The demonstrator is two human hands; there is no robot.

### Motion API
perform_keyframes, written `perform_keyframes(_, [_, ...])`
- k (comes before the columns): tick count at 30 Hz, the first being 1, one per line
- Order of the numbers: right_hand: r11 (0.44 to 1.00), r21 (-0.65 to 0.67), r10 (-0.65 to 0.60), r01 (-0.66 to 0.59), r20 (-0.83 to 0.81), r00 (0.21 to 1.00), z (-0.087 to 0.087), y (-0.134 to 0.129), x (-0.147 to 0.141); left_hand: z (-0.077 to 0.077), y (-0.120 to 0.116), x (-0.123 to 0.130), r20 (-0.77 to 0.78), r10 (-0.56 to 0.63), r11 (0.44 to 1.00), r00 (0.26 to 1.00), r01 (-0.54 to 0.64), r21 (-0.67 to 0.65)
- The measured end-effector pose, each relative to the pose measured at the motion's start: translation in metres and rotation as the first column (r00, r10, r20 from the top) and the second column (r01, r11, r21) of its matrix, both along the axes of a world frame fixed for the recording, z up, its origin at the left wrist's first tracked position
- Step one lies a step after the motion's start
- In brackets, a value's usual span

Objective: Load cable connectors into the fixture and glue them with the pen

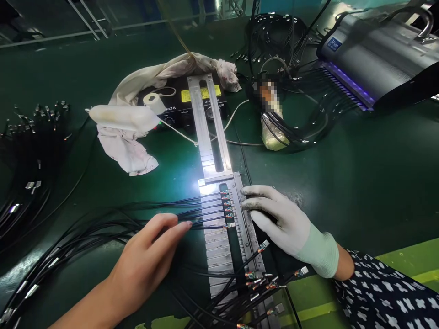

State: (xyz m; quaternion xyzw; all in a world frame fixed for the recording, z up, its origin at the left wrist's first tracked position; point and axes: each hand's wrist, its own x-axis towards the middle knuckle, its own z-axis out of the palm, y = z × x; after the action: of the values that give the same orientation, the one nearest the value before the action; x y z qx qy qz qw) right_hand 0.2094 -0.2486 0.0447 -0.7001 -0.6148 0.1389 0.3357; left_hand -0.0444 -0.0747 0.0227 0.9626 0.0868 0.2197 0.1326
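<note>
My bare left hand [151,256] is left of a slotted metal fixture [217,260]. Its thumb and index finger close on a black cable [209,226], the nearest of several laid side by side across the fixture. Their stripped ends, with coloured wires and small connectors [230,225], line up against the fixture's right-hand rail [244,219]. My right hand [283,219], in a white glove with a pale green cuff, rests its outstretched fingertips on that rail and holds nothing. More loose cable ends [254,275] lie over the near end of the fixture.
Behind the fixture is a black control box [181,98] with a crumpled cloth [126,148] and a white bottle-like object [125,117]. A silver lamp housing [373,55] glowing violet stands at right. Cable bundles [30,151] lie left and at the back.
</note>
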Motion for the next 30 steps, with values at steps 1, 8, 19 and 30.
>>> perform_keyframes(1, [1.0, 0.002, 0.001, -0.001, -0.001, 1.0, 0.0, -0.0001, 0.0002, 0.0003, 0.0002, 0.0, -0.002, 0.002, 1.0, 1.0, -0.002, -0.003])
perform_keyframes(8, [1.0, 0.025, 0.009, -0.009, 0.002, 1.0, -0.0006, -0.0004, 0.0013, 0.0011, -0.0006, 0.0036, -0.008, 0.003, 1.0, 1.0, -0.003, 0.019])
perform_keyframes(19, [1.0, 0.023, 0.013, -0.013, 0.001, 1.0, -0.0005, 0.0009, 0.002, -0.0021, 0.0019, 0.0047, 0.016, -0.04, 0.993, 0.999, 0.038, 0.116])
perform_keyframes(30, [0.999, 0.036, 0.013, -0.014, 0.019, 1.0, -0.0001, 0.0001, 0.002, -0.0065, -0.0011, 0.0067, -0.02, -0.102, 0.994, 0.995, 0.101, -0.045])
